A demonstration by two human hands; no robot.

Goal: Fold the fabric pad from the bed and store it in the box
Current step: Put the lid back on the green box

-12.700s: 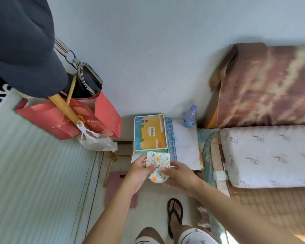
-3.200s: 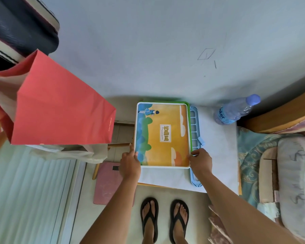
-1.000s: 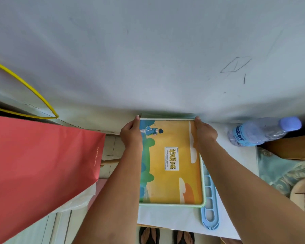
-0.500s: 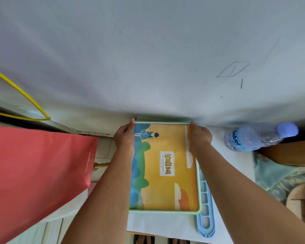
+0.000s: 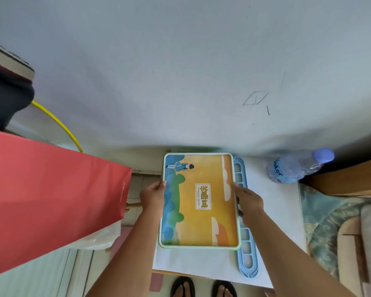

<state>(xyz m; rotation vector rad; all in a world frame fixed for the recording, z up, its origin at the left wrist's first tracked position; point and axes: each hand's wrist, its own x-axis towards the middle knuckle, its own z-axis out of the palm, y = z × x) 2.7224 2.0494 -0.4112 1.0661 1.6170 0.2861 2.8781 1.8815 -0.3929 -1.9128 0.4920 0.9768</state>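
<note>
Both hands grip box sides

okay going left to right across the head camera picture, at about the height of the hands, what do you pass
red paper bag → left hand → box → right hand → white tabletop → patterned teal cloth

box lid, between the hands: white label, yellow Chinese characters "羊脂球", small print unreadable | water bottle, beyond right hand: "...ater" partly visible | red paper bag, outside left hand: small vertical print, illegible
</note>
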